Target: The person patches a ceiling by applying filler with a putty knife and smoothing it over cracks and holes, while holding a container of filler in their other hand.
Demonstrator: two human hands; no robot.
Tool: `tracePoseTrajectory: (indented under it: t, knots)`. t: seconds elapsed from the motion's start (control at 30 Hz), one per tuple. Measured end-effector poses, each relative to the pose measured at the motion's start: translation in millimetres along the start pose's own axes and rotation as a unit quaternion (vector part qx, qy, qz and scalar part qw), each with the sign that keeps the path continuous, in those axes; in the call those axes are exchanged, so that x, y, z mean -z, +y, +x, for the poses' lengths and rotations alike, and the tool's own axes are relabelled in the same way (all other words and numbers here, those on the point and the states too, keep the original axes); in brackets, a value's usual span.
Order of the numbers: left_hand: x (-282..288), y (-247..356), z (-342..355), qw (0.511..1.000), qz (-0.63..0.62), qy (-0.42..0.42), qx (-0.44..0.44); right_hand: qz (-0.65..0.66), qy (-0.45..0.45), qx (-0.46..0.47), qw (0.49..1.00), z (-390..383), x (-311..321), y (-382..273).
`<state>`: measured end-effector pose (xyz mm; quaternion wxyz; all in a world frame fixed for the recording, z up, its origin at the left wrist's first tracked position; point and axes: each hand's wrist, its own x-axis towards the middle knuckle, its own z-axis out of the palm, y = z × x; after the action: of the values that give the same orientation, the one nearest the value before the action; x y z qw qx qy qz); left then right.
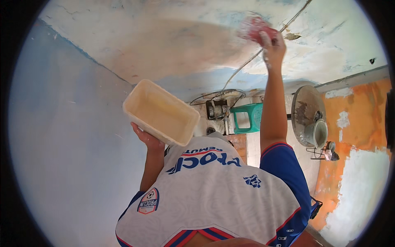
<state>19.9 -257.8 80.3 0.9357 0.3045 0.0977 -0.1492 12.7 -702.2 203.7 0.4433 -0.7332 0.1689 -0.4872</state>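
Note:
My left hand (149, 139) is wrapped around the lower side of a cream rectangular plastic tub (158, 110), which is tilted so that its inside faces up toward me. The inside looks pale and smeared; how much it contains I cannot tell. Up against the patchy wall (193, 45), my right hand (275, 46) grips a reddish piece (256, 31), blurred by motion and streaked with white. Its exact kind does not show. White residue spots my right hand and wrist.
A thin dark line, cable or crack, crosses the wall (243, 66). Below stand a green plastic stool (257, 117), a small motor-like machine (218, 110) and a round grey tabletop (302, 105) bearing a metal pot (317, 133). A smooth blue wall (74, 136) is at left, a patched orange one (364, 111) at right.

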Motion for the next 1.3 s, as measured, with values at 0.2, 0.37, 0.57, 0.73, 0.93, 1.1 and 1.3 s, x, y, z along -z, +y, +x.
tracePoseTrajectory:
  t: [0.2, 0.37, 0.57, 0.73, 0.93, 1.1, 1.3]
  knots:
    - [-5.2, 22.7, 35.1, 0.996, -0.051, -0.076, -0.003, -0.048, 0.142, 0.041, 0.988, -34.6, 51.2, -8.6]
    - [-15.3, 36.6, 61.2, 0.990, 0.026, -0.102, -0.097, 0.057, 0.104, 0.033, 0.992, -118.1, -10.6, -99.0]
    - [-9.7, 56.3, 73.4, 0.973, -0.016, -0.168, -0.155, 0.097, -0.180, 0.192, 0.960, -160.3, -74.8, -163.4]
    - [5.9, 64.4, 81.7, 0.965, -0.015, -0.182, -0.186, 0.033, -0.363, 0.170, 0.916, -167.0, -105.6, -184.3]
    - [36.2, 58.0, 85.3, 0.946, 0.002, -0.206, -0.251, 0.020, -0.397, 0.228, 0.889, -172.8, -129.4, -190.4]
    - [21.7, 63.9, 71.3, 0.946, 0.057, -0.196, -0.251, 0.013, -0.390, 0.204, 0.898, -178.3, -141.2, -192.1]
    - [-29.2, 79.6, 45.6, 0.985, -0.056, -0.042, -0.155, -0.010, -0.397, 0.206, 0.894, -184.7, -150.5, -186.6]
